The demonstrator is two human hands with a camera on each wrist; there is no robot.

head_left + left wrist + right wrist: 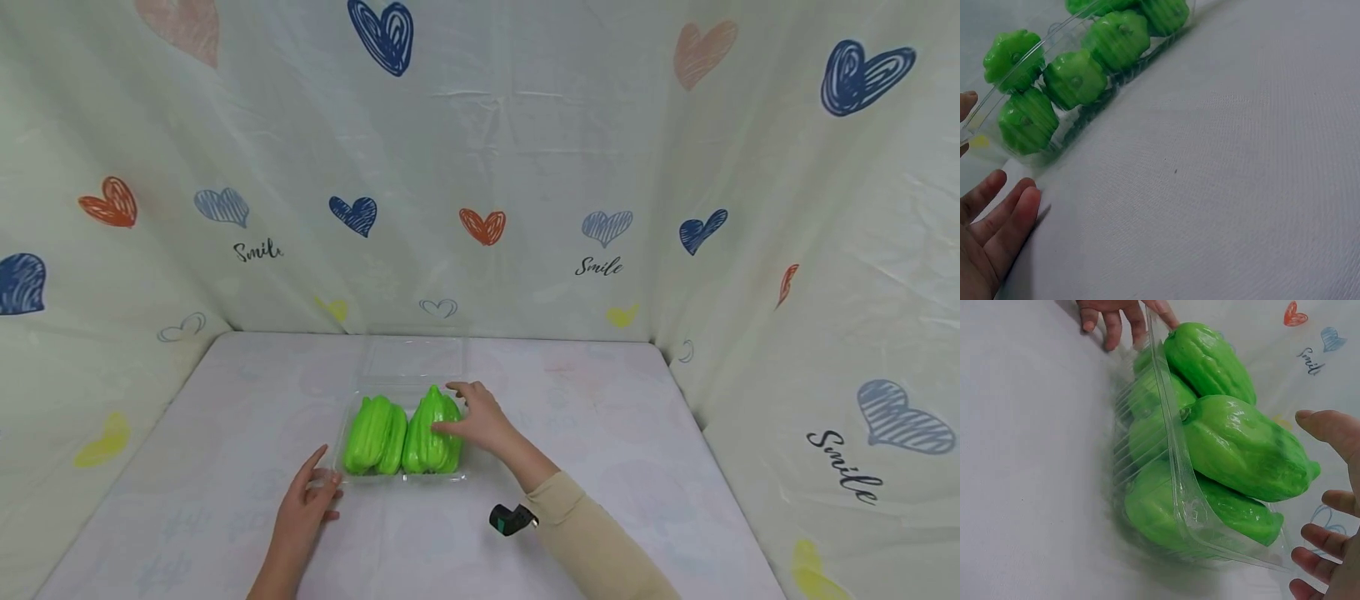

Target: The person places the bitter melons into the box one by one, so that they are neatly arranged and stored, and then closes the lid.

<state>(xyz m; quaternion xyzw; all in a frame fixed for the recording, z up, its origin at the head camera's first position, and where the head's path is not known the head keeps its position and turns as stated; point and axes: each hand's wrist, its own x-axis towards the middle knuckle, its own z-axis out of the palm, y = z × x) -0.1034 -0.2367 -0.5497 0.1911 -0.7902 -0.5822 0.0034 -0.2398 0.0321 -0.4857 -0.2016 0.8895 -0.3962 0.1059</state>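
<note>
Several glossy green ridged fruits, perhaps papayas or chayotes, lie in a clear plastic clamshell box whose lid stands open at the back. They are piled so that some rise above the rim. My left hand is at the box's front left corner, fingers spread, with a fingertip at the rim; whether it presses there I cannot tell. Over the right-hand fruits hovers my right hand, thumb and fingers apart and nothing between them. In the right wrist view its fingers stand apart from the box.
A white cloth-covered table lies under the box. Behind and beside it hangs a white curtain printed with hearts. A small black device sits at the right sleeve.
</note>
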